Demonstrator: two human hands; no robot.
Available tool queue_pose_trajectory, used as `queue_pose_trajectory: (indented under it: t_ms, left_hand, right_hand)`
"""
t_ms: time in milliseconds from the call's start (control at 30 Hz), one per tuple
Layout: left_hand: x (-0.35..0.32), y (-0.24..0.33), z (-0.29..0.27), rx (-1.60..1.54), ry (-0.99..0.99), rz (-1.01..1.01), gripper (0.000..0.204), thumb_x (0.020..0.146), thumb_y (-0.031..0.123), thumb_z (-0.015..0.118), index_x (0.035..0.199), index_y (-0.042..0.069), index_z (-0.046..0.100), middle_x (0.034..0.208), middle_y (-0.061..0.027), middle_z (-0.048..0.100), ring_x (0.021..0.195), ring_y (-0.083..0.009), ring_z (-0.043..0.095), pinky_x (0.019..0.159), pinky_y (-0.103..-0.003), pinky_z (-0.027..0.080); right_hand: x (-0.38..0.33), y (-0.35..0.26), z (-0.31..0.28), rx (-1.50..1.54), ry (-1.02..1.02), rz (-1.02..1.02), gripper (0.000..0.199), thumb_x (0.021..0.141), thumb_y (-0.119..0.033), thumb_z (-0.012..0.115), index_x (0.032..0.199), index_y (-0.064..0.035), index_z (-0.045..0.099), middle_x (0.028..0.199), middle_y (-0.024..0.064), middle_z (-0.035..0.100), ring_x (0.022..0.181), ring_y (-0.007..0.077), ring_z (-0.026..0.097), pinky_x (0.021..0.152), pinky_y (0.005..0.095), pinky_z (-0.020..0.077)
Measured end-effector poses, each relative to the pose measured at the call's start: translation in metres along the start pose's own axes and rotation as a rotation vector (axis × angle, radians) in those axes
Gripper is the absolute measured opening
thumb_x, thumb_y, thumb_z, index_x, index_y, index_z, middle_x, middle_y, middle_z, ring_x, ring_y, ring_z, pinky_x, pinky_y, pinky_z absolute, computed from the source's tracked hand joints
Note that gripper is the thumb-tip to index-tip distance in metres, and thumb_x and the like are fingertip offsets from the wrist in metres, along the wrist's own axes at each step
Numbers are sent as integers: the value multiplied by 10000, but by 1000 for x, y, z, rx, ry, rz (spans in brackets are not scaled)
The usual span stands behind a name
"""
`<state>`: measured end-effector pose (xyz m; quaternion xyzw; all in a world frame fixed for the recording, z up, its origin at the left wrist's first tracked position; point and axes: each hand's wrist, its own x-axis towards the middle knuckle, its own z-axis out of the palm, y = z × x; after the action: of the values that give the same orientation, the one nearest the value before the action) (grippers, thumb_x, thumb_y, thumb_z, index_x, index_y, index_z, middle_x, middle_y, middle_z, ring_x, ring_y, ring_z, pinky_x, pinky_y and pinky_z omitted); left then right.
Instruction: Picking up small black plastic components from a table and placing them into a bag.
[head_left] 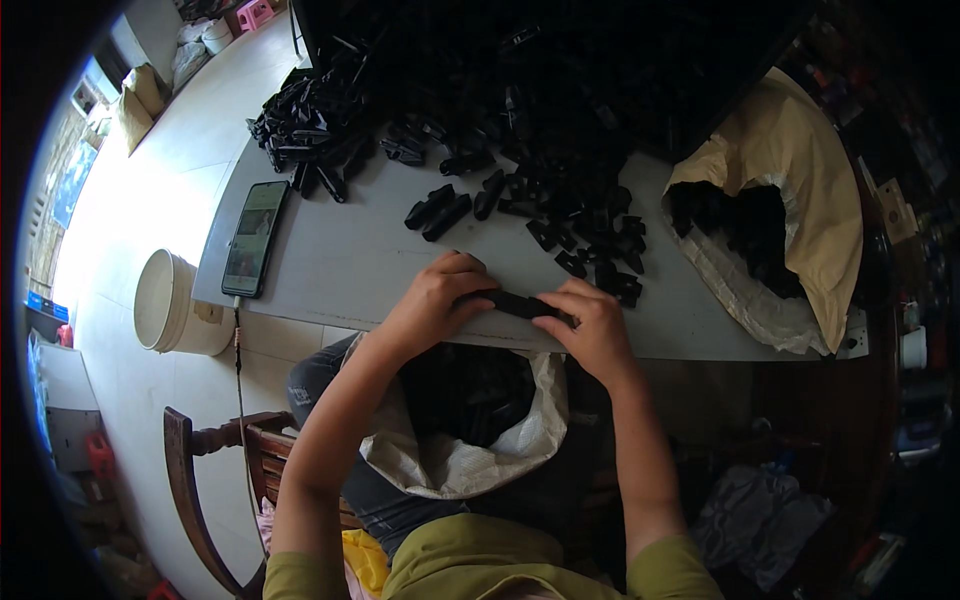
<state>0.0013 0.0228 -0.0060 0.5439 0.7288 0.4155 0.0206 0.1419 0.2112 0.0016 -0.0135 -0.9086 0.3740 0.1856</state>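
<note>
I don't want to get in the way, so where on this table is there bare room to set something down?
The widest bare patch of the grey table lies between the phone and the left hand. A smaller one separates the loose black pieces from the brown sack. The far side is crowded with heaped black parts.
</note>
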Motion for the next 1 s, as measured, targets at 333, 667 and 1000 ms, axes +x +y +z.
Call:
queue_pose_trajectory:
  t_ms: [333,667,1000]
  left_hand:
    - [-2,-2,-8,-17,-25,-12,260,726,83,726,975,23,680,933,-129,613,887,-311,592,780,-377,491]
    - [20,-4,-13,422,131,-209,135,732,56,660,850,53,596,952,-103,571,912,-306,553,774,-392,469]
    - [-10,21,-9,-279,-29,-230,239,717,-26,697,933,34,614,1046,-109,560,952,-281,603,812,-358,499]
  right_hand:
    - [5,-5,13,-101,74,-26,298,742,-97,759,1014,-12,672,909,87,605,755,216,634,623,311,500]
    - [-1,-6,26,-296,152,-62,297,873,-62,605,1170,-65,598,1000,75,602,764,189,636,610,308,516]
    - [0,-12,18,640,-75,383,413,918,-61,576,1325,-34,512,861,18,596,650,44,511,544,199,409]
